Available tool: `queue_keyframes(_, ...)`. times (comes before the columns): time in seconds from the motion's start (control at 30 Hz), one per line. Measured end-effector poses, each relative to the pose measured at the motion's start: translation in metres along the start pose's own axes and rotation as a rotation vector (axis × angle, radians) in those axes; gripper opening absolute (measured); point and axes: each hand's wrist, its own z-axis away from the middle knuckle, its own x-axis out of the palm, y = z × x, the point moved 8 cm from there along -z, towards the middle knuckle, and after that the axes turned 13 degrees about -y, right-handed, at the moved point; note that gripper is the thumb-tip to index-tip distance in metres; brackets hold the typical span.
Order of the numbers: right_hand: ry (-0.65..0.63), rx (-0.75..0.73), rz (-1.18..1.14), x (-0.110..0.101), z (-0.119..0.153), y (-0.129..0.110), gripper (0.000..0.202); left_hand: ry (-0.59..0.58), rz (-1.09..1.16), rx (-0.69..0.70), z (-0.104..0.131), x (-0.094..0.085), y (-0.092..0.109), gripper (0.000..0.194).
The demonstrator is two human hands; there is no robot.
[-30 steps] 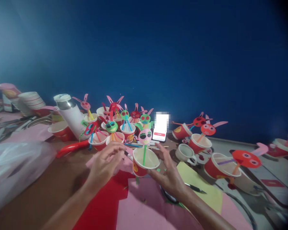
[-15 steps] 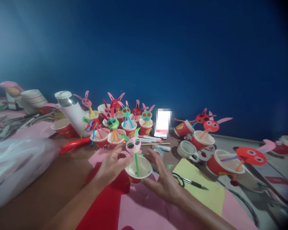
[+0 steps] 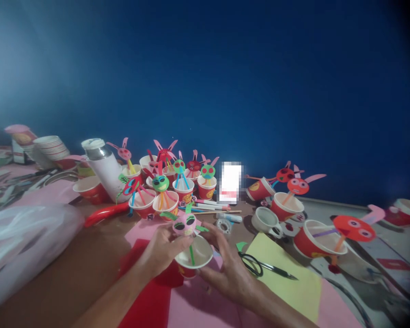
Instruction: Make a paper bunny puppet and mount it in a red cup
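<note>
Low in front of me is a red and white paper cup. A green straw stands in it, topped by a pink paper face with green ears, dark eyes and lashes. My left hand is closed at the lower edge of this face, thumb in front and fingers partly hidden behind. Around the cup's right side curls my right hand, thumb low on the wall and fingers near the far rim. Beneath are pink paper and red paper.
Several cups with paper rabbit faces stand behind, near a white flask. Scissors and a pen lie on yellow paper. A white mug and tape roll sit right of centre; a plastic bag lies left.
The pink face has tilted and dropped closer to the cup's rim, its ears now spread differently. My left thumb has moved onto its lower edge. The whole view has shifted slightly.
</note>
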Motion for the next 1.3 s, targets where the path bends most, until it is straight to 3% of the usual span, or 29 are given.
queue_keyframes(0.33, -0.004, 0.045, -0.030, 0.004, 0.001, 0.009, 0.079, -0.044, 0.015, -0.032, -0.001, 0.004, -0.005, 0.017)
queue_keyframes(0.6, 0.001, -0.024, -0.097, 0.003, 0.000, 0.006, 0.076, -0.063, 0.065, -0.042, -0.003, 0.005, -0.001, 0.023)
queue_keyframes(0.87, 0.003, -0.030, -0.089, 0.005, 0.001, 0.010, 0.070, 0.069, 0.032, -0.021, 0.001, 0.003, -0.004, 0.018)
queue_keyframes(1.13, 0.019, 0.001, -0.110, 0.007, 0.001, 0.014, 0.067, 0.080, -0.057, -0.031, 0.000, 0.005, -0.006, 0.016)
queue_keyframes(1.3, -0.104, 0.063, -0.050, 0.003, -0.001, 0.011, 0.081, 0.091, -0.098, -0.041, -0.001, 0.002, -0.010, 0.020)
